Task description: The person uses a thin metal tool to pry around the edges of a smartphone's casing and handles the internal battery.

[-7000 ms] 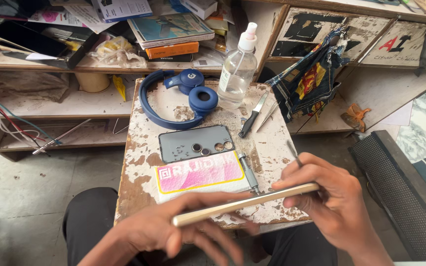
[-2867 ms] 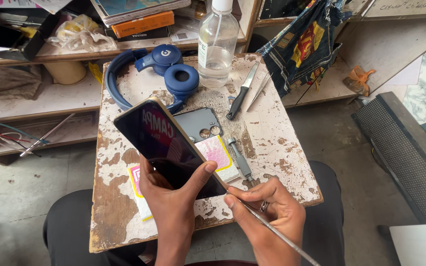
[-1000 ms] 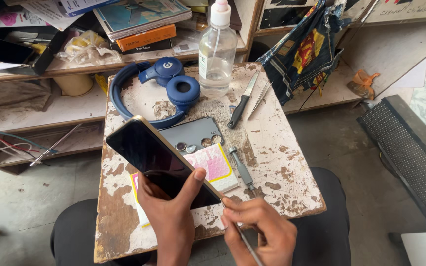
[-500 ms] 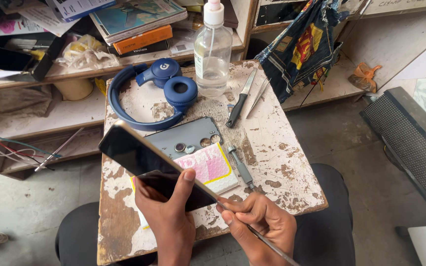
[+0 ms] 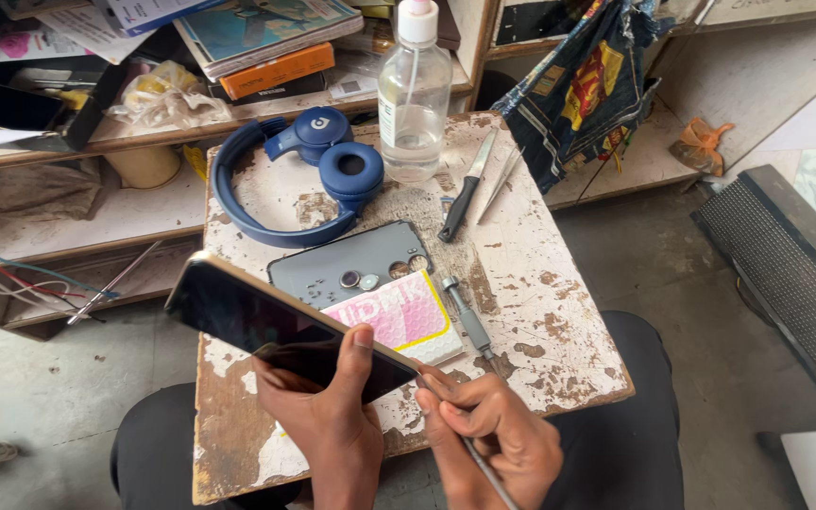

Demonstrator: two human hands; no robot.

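Note:
My left hand grips a dark smartphone by its lower end, holding it tilted above the worn white table. My right hand is closed around a thin metal tool, whose tip meets the phone's lower right corner. On the table behind the phone lies a grey phone back cover, and beside it a pink and yellow card. A small screwdriver rests to the right of the card.
Blue headphones and a clear spray bottle stand at the table's far side, with a black-handled blade and tweezers nearby. Cluttered shelves run behind, with loose wires at left. A dark cloth bag hangs at right.
The phone has tilted flatter and shifted slightly left. My right hand has brought the thin tool's tip up to the phone's lower right corner.

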